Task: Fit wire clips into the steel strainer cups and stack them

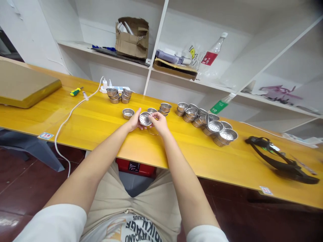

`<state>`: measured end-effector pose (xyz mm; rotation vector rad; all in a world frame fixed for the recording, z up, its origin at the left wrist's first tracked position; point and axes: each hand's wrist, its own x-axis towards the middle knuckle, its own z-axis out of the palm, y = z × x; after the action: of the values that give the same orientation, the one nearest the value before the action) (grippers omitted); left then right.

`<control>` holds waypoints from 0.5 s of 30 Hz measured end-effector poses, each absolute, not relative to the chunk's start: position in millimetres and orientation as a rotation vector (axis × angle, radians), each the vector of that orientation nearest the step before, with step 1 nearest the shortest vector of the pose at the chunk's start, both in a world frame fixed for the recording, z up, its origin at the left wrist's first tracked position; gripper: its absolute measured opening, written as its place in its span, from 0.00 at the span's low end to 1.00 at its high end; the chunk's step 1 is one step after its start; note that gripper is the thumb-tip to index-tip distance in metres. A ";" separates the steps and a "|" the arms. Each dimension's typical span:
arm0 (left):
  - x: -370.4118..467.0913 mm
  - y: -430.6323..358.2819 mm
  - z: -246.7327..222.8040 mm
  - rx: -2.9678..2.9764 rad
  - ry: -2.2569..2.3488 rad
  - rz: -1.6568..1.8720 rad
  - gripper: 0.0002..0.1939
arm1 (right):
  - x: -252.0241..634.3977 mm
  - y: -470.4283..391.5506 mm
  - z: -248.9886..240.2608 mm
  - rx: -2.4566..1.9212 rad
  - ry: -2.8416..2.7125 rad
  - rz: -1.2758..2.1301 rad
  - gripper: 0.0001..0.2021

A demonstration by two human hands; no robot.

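Observation:
Above the yellow table (106,129), a small perforated metal strainer basket (145,119) is held tilted towards me. My left hand (136,121) grips its left side, fingers closed around and under it. My right hand (159,121) pinches the right rim. A thin wire loop (152,133) shows below the hands; whether it joins the basket I cannot tell. One single strainer basket (128,113) stands on the table just left of my left hand. Behind my right hand are another basket (152,110), partly hidden, and a stacked pair (165,107).
Several stacked baskets (214,127) stand to the right, with two stacks (119,95) at the back left by a power strip (118,89). A white cable (66,122) crosses the left side. A screwdriver (76,91), green-labelled bottle (222,105) and black headset-like strap (280,159) lie around.

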<state>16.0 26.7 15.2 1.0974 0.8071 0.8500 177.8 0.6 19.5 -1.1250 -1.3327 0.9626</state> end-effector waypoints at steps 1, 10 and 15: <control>16.6 27.3 14.9 1.095 0.814 0.853 0.39 | 178.4 1.3 19.6 -1.138 -1.298 0.952 0.19; 22.0 27.1 8.6 1.182 0.898 0.920 0.31 | 180.6 -1.5 16.3 -1.387 -1.341 0.668 0.10; 22.8 26.3 9.6 1.174 0.931 0.944 0.31 | 180.2 -3.7 17.8 -1.378 -1.340 0.658 0.08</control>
<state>22.8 26.3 9.6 1.1742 0.9306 0.9440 180.2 -3.7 17.8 -1.3782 -1.3396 0.6576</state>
